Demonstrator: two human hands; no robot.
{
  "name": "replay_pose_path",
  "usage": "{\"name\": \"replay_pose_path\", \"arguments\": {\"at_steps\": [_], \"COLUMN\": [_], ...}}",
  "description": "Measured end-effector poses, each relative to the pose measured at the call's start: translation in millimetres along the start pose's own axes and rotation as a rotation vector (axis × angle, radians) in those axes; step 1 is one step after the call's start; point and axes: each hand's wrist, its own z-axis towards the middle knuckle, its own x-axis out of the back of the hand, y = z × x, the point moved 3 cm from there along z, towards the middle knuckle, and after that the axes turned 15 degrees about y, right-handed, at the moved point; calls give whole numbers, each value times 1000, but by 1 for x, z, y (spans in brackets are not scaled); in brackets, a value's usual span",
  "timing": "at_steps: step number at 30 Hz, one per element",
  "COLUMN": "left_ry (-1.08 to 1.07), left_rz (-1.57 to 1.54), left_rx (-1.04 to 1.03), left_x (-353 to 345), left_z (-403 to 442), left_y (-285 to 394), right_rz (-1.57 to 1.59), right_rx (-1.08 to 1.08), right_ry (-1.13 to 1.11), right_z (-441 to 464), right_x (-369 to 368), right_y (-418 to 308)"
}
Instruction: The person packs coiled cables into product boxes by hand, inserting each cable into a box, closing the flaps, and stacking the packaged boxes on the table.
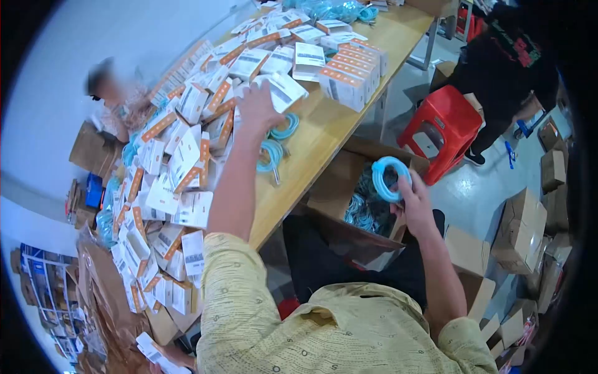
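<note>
My left hand is stretched over the table at the edge of a heap of boxes. Its fingers and thumb span the near end of a small white box, which sits tilted; the fingertips are partly hidden. Just below this hand, light-blue coiled cables lie on the wood. Closed around another light-blue coiled cable, my right hand is raised above an open cardboard carton. More coiled cables in clear bags show inside that carton.
White-and-orange boxes cover much of the wooden table; a neat row of boxes stands near its right edge. A red stool and cartons occupy the floor. Other people are at the left and upper right.
</note>
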Motion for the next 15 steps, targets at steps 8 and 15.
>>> {"name": "replay_pose_path", "arguments": {"at_steps": [8, 15], "left_ry": [438, 367], "left_rz": [-431, -793], "left_rx": [-226, -331], "left_x": [89, 75], "left_z": [-133, -227], "left_y": [12, 97], "right_rz": [-152, -754], "right_rx": [475, 578], "right_ry": [-35, -479], "right_z": [20, 4], "right_x": [-56, -32], "right_y": [-97, -87]}}
